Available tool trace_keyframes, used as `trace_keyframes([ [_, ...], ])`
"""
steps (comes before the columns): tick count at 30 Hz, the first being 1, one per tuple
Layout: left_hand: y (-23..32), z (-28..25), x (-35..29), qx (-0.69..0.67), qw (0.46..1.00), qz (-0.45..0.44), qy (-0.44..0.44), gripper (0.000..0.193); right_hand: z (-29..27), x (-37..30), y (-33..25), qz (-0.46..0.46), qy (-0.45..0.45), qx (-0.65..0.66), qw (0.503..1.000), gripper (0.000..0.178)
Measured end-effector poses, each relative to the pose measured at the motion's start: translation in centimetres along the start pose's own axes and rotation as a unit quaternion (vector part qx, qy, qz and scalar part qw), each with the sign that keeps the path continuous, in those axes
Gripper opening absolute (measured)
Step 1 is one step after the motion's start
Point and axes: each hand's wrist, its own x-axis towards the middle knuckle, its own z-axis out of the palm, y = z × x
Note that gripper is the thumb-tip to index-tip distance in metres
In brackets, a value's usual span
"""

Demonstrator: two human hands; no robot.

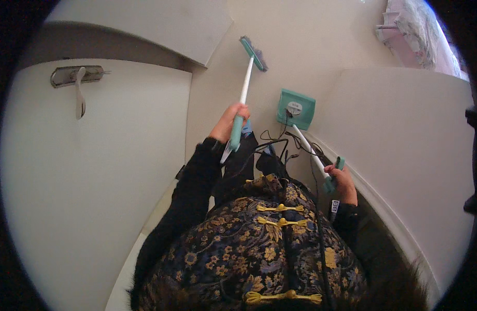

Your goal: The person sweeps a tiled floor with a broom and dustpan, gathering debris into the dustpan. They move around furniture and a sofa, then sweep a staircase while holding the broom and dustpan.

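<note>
My left hand [229, 122] is closed around the green grip of a broom with a white handle [246, 83]. The broom's green head with grey bristles [254, 54] reaches forward onto the pale floor, tilted. My right hand [343, 181] grips the green handle end of a long-handled dustpan [307, 101]. That dustpan lies ahead of my feet, right of the broom head and apart from it. A pale oval patch and some dark stuff show in its pan; I cannot tell what the dark stuff is.
Black cables [269, 139] hang in loops in front of me, crossing the dustpan's white shaft. At my left stands a white door [109, 155] with a lever handle [80, 93]. A white panel [404, 124] closes off the right. Pink patterned cloth [412, 39] shows at the far right.
</note>
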Motion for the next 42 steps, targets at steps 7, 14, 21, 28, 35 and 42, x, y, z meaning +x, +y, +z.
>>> trace_keyframes([
  [7, -3.0, -1.7, -7.3, -0.212, 0.959, -0.128, 0.139, 0.019, -2.5, 2.3, 1.1, 0.005, 0.036, 0.035, 0.999, 0.009],
  [14, -5.6, -2.4, -9.4, 0.039, 0.981, 0.069, 0.179, 0.014, -3.9, 2.6, 1.2, -0.014, 0.027, 0.110, 0.993, 0.009],
  [21, -4.6, -3.6, 1.3, 0.515, 0.844, 0.139, 0.053, 0.019, -1.4, 0.7, -0.1, 0.010, 0.044, 0.078, 0.996, 0.005],
  [28, -2.8, 3.0, 13.6, 0.224, 0.959, 0.155, -0.072, 0.021, 0.3, -1.0, -1.0, -0.011, 0.017, 0.031, 0.999, 0.003],
  [35, 0.4, 2.2, 6.5, 0.198, 0.980, 0.029, 0.012, 0.023, 0.6, 0.0, -1.2, 0.024, -0.010, 0.010, 1.000, 0.004],
  [42, -1.7, -0.1, -7.0, 0.030, 0.986, -0.037, 0.162, 0.024, -0.4, 2.1, -1.2, -0.004, -0.011, 0.021, 1.000, 0.005],
])
